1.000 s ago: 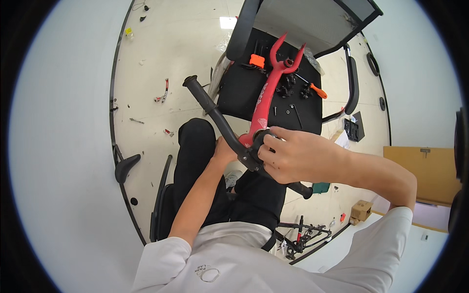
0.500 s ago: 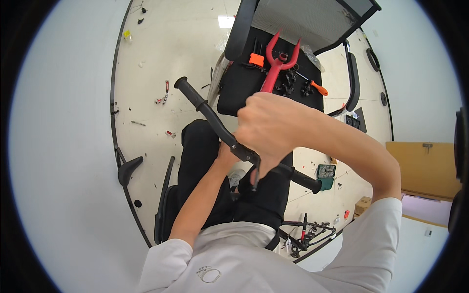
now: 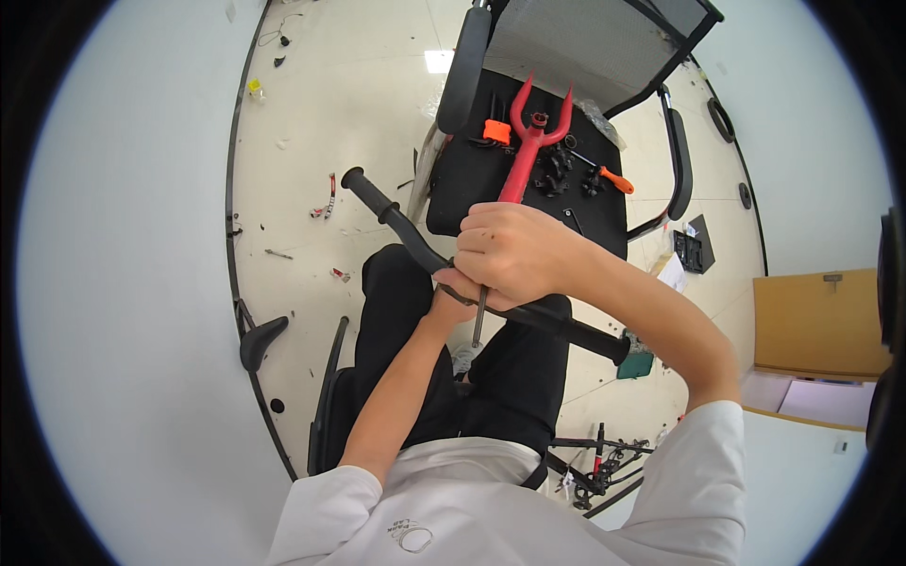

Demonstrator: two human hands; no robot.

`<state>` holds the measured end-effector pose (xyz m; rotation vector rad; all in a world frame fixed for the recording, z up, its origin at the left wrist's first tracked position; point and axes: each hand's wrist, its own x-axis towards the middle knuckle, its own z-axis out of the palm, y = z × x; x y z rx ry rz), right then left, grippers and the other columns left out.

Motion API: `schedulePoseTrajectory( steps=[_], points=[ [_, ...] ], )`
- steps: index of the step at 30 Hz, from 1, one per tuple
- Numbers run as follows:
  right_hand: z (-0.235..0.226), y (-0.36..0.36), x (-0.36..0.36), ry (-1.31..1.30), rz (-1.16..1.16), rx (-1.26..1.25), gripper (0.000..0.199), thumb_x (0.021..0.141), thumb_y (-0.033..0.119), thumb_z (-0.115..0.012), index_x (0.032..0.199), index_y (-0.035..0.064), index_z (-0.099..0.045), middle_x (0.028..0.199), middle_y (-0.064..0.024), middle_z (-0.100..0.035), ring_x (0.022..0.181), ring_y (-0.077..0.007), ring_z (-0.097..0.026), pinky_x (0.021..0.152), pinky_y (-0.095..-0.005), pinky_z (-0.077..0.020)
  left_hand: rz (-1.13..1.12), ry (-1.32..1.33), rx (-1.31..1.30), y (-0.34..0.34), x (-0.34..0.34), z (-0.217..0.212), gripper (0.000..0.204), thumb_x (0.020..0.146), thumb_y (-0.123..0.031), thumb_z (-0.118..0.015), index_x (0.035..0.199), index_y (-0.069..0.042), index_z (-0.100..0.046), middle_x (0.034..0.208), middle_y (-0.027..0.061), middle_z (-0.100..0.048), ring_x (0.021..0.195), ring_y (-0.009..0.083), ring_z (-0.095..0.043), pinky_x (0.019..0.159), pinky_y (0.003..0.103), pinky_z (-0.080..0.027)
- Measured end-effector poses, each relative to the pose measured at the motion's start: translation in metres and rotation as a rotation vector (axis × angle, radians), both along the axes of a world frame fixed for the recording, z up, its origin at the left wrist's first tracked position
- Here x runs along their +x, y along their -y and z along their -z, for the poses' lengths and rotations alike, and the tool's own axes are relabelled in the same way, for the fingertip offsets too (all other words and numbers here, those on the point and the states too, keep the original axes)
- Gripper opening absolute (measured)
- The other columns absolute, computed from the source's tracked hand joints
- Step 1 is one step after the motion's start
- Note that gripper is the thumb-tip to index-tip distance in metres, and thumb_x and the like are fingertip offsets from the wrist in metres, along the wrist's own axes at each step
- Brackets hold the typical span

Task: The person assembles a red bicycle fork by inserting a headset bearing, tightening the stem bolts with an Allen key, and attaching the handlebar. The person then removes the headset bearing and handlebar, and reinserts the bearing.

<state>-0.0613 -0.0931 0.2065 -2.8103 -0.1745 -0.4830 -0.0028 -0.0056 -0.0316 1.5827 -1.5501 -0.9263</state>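
Your right hand has gone from thumb extended downward to fully curled fist; your forearm's dropped a bit too. Fist closed round a thin metal rod, end poking out below. Your left hand sits just beside it, thumb on the handlebar; fingers hidden, can't tell their grip. Handlebar slants above your thighs. Red fork reaches out past your fist over the chair seat, near an orange-handled screwdriver. Black saddle far left.
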Motion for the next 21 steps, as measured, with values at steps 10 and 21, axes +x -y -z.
schedulePoseTrajectory(
  steps=[10,21],
  points=[
    [0.003,-0.001,-0.002,0.161,-0.177,-0.281,0.028,0.069,0.015,-0.070,0.061,0.0075,-0.044,0.059,-0.0022,-0.037,0.054,-0.0211,-0.046,0.051,-0.0324,-0.0393,0.032,0.132,-0.197,-0.001,0.001,0.024,0.029,0.080,-0.031,-0.073,0.079,-0.003,-0.066,0.070,0.0144,-0.065,0.068,0.0347,-0.067,0.061,0.043,-0.051],
    [-0.026,-0.004,-0.061,-0.129,0.236,0.061,0.020,0.069,0.004,-0.069,0.087,-0.0013,-0.064,0.087,-0.0104,-0.062,0.080,-0.0243,-0.066,0.062,-0.0329,-0.0566,0.056,0.057,-0.197,-0.006,-0.023,0.069,0.032,0.081,-0.031,-0.072,0.077,0.000,-0.066,0.069,0.0191,-0.065,0.070,0.0365,-0.068,0.061,0.043,-0.052]
  ],
)
